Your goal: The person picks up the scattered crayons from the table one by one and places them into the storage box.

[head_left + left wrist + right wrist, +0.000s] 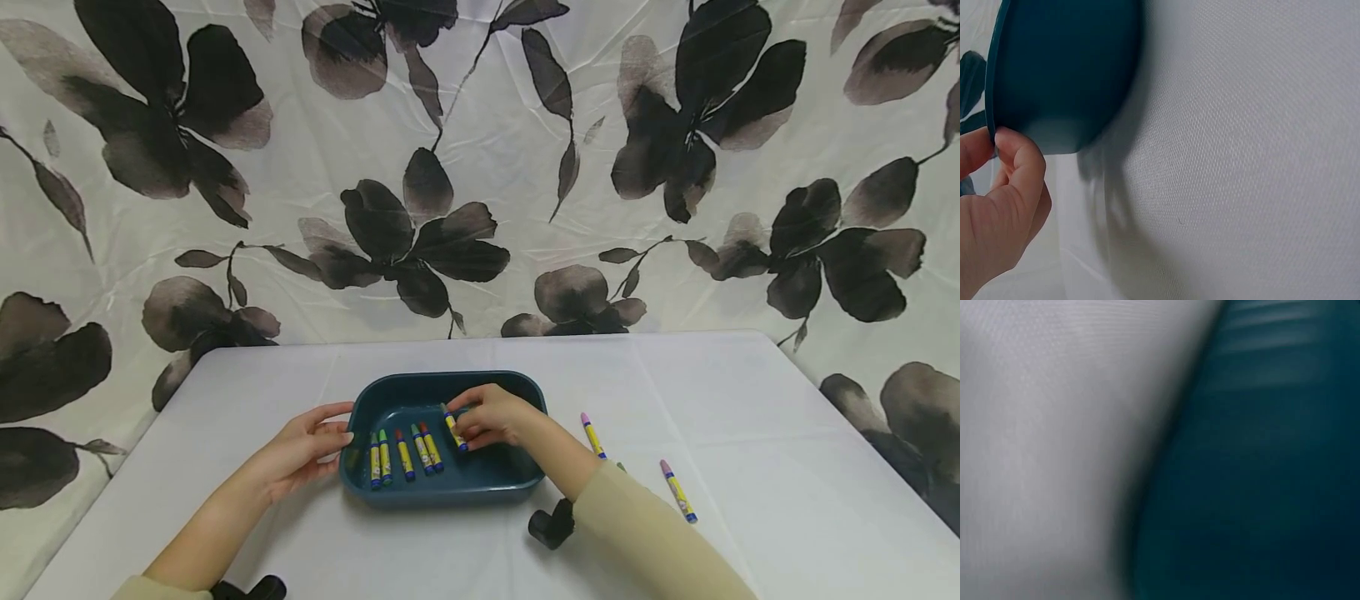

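A dark teal tray [450, 498] stands on the table, and my left hand [303, 450] pinches its left rim between thumb and fingers. In the left wrist view the same hand [1007, 200] grips the edge of the tray [1066, 69]. My right hand [491, 418] reaches inside the tray and holds a yellow-wrapped crayon [452, 425] with its fingers. Several other crayons [405, 456] with green, red and orange tips lie side by side in the tray's left half. The right wrist view is blurred and shows the tray [1260, 475] but neither hand nor crayon.
Right of the tray, a pink-tipped crayon [592, 436] and another pinkish one [678, 492] lie on the white tablecloth [787, 433]. A green tip [621, 467] peeks out from behind the right sleeve [645, 525]. Behind the table hangs a floral cloth [465, 167].
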Demonstrator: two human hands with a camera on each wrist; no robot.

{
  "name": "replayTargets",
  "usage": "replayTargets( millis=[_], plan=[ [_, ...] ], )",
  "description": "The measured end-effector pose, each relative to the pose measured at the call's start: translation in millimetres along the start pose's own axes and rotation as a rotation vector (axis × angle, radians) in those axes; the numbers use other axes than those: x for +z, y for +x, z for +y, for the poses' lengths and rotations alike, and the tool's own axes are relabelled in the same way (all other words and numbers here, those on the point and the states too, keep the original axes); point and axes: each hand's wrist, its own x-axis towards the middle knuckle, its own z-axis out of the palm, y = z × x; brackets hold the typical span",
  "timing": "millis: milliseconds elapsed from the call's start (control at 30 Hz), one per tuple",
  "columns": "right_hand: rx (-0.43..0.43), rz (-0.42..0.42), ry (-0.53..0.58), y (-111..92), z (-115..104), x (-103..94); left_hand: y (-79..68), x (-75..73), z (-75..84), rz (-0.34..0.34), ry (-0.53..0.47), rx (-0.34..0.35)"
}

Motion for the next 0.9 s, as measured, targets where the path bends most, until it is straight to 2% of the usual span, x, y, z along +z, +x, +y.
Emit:
replayTargets(
  millis=[233,400,900],
  plan=[
    [-0.018,-0.028,-0.055,6.4,3.5,13.6,0.3,1.4,-2.5,0.008,-0.003,-0.009],
    [-0.028,-0.018,-0.069,8.8,2.7,20.1,-0.7,0.7,-1.9,0.001,-0.010,-0.004],
    [0.006,0.024,-0.086,14.8,5.4,21.3,1.7,-1.6,-1.7,-0.014,-0.023,0.004]
  ],
)
